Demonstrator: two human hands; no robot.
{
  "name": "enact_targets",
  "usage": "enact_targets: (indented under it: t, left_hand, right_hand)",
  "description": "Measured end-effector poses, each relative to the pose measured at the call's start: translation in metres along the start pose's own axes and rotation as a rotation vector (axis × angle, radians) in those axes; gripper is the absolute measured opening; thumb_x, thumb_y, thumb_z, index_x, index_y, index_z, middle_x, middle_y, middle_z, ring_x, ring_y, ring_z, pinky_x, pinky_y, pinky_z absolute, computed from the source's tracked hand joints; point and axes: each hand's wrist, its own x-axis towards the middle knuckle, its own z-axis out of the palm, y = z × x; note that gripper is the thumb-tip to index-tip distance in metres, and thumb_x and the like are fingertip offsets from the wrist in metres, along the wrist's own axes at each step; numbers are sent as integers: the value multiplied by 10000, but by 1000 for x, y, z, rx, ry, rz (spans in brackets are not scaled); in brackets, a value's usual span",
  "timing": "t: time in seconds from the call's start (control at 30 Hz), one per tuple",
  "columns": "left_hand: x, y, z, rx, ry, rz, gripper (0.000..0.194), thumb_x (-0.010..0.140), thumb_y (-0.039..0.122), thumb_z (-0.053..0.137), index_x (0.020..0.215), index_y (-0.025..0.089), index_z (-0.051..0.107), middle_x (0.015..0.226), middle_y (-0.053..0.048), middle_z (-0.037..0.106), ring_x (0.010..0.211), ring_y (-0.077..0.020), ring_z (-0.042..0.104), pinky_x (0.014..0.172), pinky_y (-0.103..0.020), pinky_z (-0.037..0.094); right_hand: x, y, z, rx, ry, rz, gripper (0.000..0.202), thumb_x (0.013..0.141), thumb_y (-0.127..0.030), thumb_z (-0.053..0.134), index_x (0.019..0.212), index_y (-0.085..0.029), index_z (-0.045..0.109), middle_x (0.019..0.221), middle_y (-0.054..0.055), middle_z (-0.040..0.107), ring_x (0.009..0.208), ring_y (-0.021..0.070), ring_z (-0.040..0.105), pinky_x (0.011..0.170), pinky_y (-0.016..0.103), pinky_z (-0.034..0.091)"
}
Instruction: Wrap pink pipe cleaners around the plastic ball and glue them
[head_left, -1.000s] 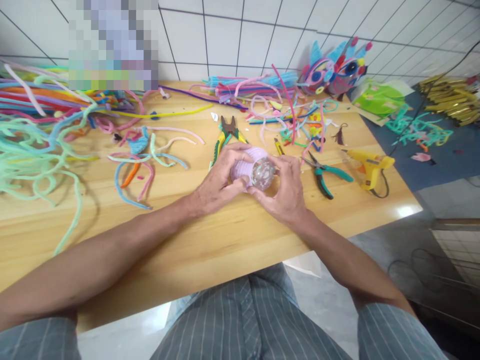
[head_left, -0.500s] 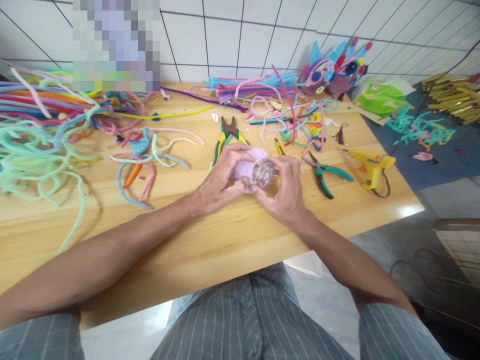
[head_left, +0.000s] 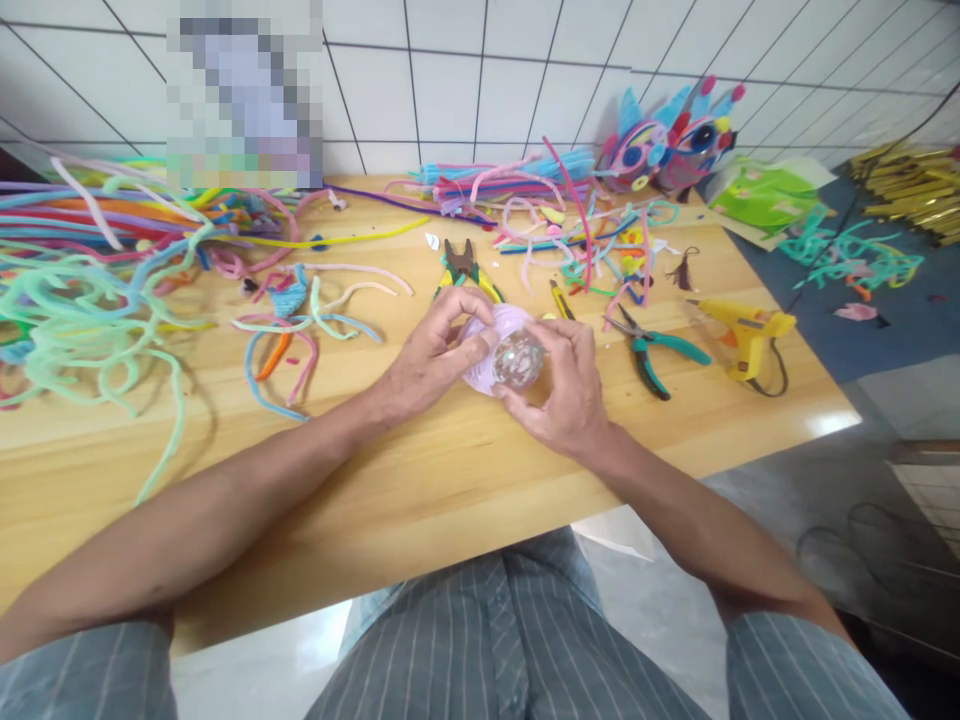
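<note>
Between my hands is a clear, rounded plastic piece (head_left: 519, 360), perhaps a bottle end, with lilac pipe cleaner (head_left: 480, 377) wound around it. My left hand (head_left: 431, 355) grips the wound side, its thumb lying across the lilac rows. The clear end is held by my right hand (head_left: 570, 390), fingertips and thumb on either side. Just beyond stand yellow-and-green pliers (head_left: 460, 262), partly covered by my left hand. A yellow utility knife (head_left: 560, 298) lies behind my right hand.
Teal-handled needle-nose pliers (head_left: 660, 350) and a yellow glue gun (head_left: 746, 335) lie to the right. Tangled pale green pipe cleaners (head_left: 97, 310) spread over the left side. Two decorated figures (head_left: 637, 150) stand against the tiled wall, near a green packet (head_left: 769, 195).
The wrapped plastic piece has turned and tilted slightly in my hands. My left thumb has moved up onto the lilac winding. The whole view has shifted a little.
</note>
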Motion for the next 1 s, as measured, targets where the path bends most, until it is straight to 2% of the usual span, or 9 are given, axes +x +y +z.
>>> enact_targets:
  t: [0.1, 0.2, 0.33, 0.47, 0.67, 0.73, 0.87, 1.0]
  left_hand:
    - [0, -2, 0, -51, -2, -82, 401, 991, 551, 719, 1242, 264, 596, 1259, -66, 642, 1164, -222, 626, 921, -320, 573]
    - [0, -1, 0, -72, -55, -101, 437, 997, 522, 693, 1325, 251, 595, 1306, -83, 647, 1154, -229, 642, 892, -322, 584]
    - [3, 2, -5, -144, -137, -120, 411, 987, 473, 686, 1313, 245, 583, 1304, -72, 664, 1079, -214, 663, 838, -312, 597]
    - [5, 5, -11, -126, -180, -117, 401, 984, 484, 720, 1285, 257, 581, 1279, -61, 661, 1011, -191, 651, 798, -286, 581]
    - [8, 8, -15, -24, -208, -154, 504, 1020, 575, 674, 1390, 234, 651, 1377, -78, 682, 1254, -259, 649, 1066, -357, 545]
    - [10, 10, -16, -43, -218, -169, 471, 1034, 582, 651, 1348, 233, 689, 1345, -71, 706, 1246, -257, 664, 1073, -356, 542]
    - [10, 12, -15, -88, -207, -182, 429, 1005, 547, 707, 1289, 225, 699, 1251, -60, 721, 1156, -238, 686, 973, -325, 583]
    - [5, 8, -7, -139, -110, -181, 492, 975, 516, 740, 1362, 227, 650, 1305, -73, 709, 1145, -235, 694, 946, -325, 602]
  right_hand:
    - [0, -1, 0, 3, 1, -8, 755, 910, -492, 754, 1560, -285, 431, 1349, 171, 575, 1242, 377, 642, 1029, 649, 626]
    - [0, -2, 0, -8, -9, -11, 767, 904, -493, 755, 1566, -291, 423, 1347, 167, 581, 1246, 381, 642, 1027, 654, 627]
    - [0, -3, 0, -11, -4, -58, 754, 909, -469, 760, 1561, -268, 441, 1328, 174, 587, 1247, 376, 648, 1032, 641, 626]
    - [-1, -2, 1, -7, -14, -106, 761, 921, -485, 762, 1574, -261, 440, 1334, 180, 586, 1272, 381, 652, 1032, 623, 633]
    - [-4, 0, 3, 23, -42, -123, 773, 924, -477, 781, 1595, -277, 453, 1387, 178, 610, 1305, 389, 665, 1057, 624, 627]
    - [-4, 0, 3, 1, -39, -137, 744, 936, -484, 766, 1585, -282, 464, 1387, 176, 622, 1302, 388, 672, 1050, 626, 635]
    - [0, 2, 0, 4, -41, -163, 787, 947, -476, 758, 1627, -280, 413, 1381, 175, 658, 1296, 386, 687, 1067, 631, 631]
    - [4, 10, -5, 48, -43, -182, 935, 926, -446, 792, 1695, -277, 288, 1441, 177, 674, 1346, 396, 673, 1114, 648, 604]
